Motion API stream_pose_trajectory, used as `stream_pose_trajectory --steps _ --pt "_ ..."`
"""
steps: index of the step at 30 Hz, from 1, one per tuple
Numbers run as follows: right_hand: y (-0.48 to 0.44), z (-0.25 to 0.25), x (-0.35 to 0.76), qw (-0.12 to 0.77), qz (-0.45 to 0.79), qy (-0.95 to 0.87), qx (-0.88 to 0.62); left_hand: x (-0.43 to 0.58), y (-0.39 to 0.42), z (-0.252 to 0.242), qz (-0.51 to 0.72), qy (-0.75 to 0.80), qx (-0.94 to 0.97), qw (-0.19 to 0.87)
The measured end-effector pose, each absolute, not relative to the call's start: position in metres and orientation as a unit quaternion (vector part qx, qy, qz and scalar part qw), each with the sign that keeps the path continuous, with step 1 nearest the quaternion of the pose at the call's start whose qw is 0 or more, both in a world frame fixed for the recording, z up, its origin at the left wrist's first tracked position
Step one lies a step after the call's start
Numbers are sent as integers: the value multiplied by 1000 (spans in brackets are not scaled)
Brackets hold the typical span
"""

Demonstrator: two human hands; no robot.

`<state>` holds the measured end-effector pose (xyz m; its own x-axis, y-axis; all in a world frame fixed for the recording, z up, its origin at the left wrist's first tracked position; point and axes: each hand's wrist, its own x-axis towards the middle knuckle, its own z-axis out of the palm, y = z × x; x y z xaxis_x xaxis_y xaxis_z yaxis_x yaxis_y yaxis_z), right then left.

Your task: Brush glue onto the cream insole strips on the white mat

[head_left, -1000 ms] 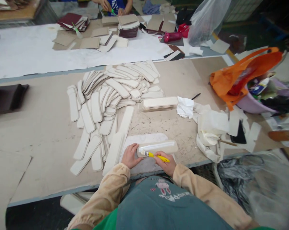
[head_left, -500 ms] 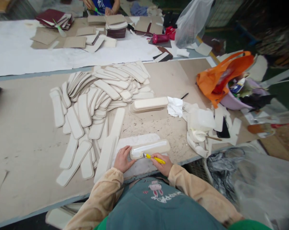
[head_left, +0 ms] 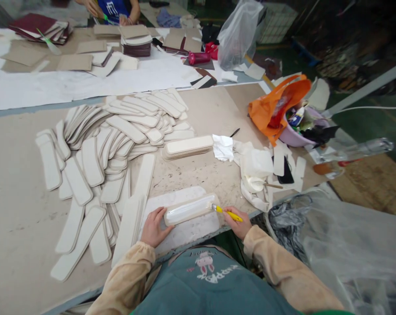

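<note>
My left hand (head_left: 153, 226) presses down on the left end of a long tan strip (head_left: 188, 209) that lies on a white pad (head_left: 181, 218) at the table's near edge. A glossy white coat of glue covers most of the strip's top. My right hand (head_left: 239, 223) grips a yellow-handled brush (head_left: 226, 213), and its bristles touch the strip's right end. Both hands are closed around what they hold.
Several pale strips (head_left: 109, 144) lie fanned out to the left, with a neat stack (head_left: 187, 147) behind the pad. Crumpled cloth and paper (head_left: 255, 168) lie to the right, near an orange bag (head_left: 273, 107). Another person's hands (head_left: 96, 8) work at the far table.
The brush has swept from the strip's left end to its right end, leaving more glue on top. The camera view has shifted right.
</note>
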<state>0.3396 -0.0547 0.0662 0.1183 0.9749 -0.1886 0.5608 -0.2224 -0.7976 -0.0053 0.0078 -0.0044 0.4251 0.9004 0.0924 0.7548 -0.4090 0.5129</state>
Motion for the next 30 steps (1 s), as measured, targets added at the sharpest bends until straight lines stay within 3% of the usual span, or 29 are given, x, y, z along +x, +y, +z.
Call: stream_pose_trajectory --steps 7,13,20,24,27,30 --pt "-55 80 357 268 298 -588 -702 -6 9 -6 178 502 823 199" --pt "-53 90 357 314 217 -619 -686 -6 10 -4 173 499 826 198" --pt "-50 72 349 246 121 -756 -594 -5 9 -4 176 501 824 198" --pt "-54 70 325 258 156 -780 -549 -4 6 -2 176 507 818 207" --pt "-52 77 299 323 250 -744 -529 -4 4 -1 173 515 811 217" --pt "-45 83 273 330 363 -684 -540 -3 4 1 175 518 806 226"
